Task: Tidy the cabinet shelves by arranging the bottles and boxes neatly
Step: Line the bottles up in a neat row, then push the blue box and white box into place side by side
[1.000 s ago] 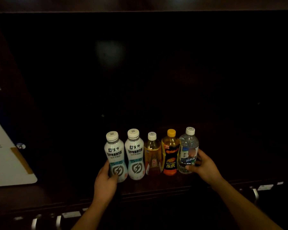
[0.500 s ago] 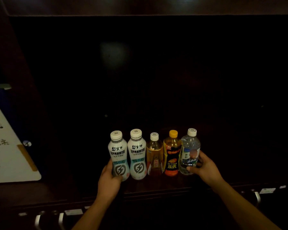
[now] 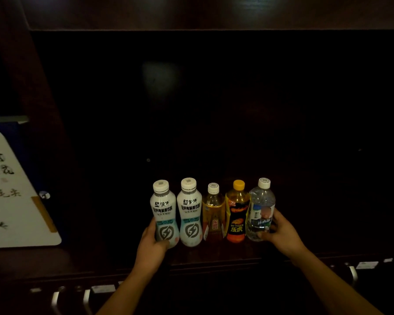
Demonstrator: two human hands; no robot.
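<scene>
Several bottles stand upright in a tight row near the front of a dark cabinet shelf (image 3: 214, 253). From the left: a white bottle (image 3: 163, 210), a second white bottle (image 3: 189, 212), a small amber bottle (image 3: 213, 214), an orange-capped black-label bottle (image 3: 237, 212) and a clear water bottle (image 3: 261, 210). My left hand (image 3: 151, 243) grips the lower part of the leftmost white bottle. My right hand (image 3: 282, 230) wraps around the clear water bottle at the right end.
A white board with black calligraphy (image 3: 11, 196) leans at the left, outside the cabinet's side panel. Metal drawer handles (image 3: 55, 301) and small labels (image 3: 366, 264) run along the front below the shelf. The shelf's back and right side are dark.
The row of bottles has closed up slightly between both hands. The view has shifted a little, so the white board shows more at the left.
</scene>
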